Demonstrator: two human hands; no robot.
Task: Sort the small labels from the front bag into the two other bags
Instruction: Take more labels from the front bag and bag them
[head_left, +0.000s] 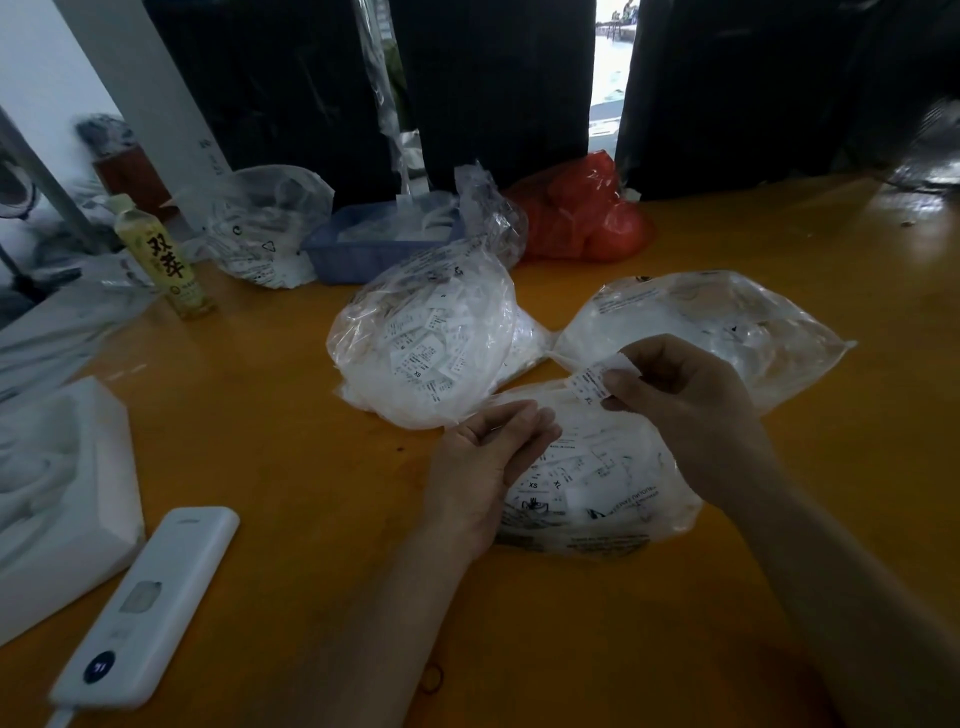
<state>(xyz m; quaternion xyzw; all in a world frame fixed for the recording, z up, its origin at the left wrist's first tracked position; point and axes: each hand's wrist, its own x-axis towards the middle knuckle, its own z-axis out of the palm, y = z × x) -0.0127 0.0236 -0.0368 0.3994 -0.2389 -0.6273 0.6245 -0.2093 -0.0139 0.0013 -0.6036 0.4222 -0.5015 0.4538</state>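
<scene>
The front bag (597, 493), clear plastic with small white labels inside, lies on the orange table just before me. My right hand (685, 405) pinches one small white label (589, 382) marked XL above that bag's far edge. My left hand (488, 462) hovers at the bag's left side, palm turned inward with fingers loosely curled, holding nothing that I can see. Behind on the left sits a full bag of labels (426, 343). Behind on the right lies a flatter clear bag (727, 322).
A white power bank (150, 603) and a white foam tray (62, 493) lie at the left. A green tea bottle (166, 260), a blue basket (374, 244), another clear bag (265, 223) and a red bag (582, 218) stand along the back.
</scene>
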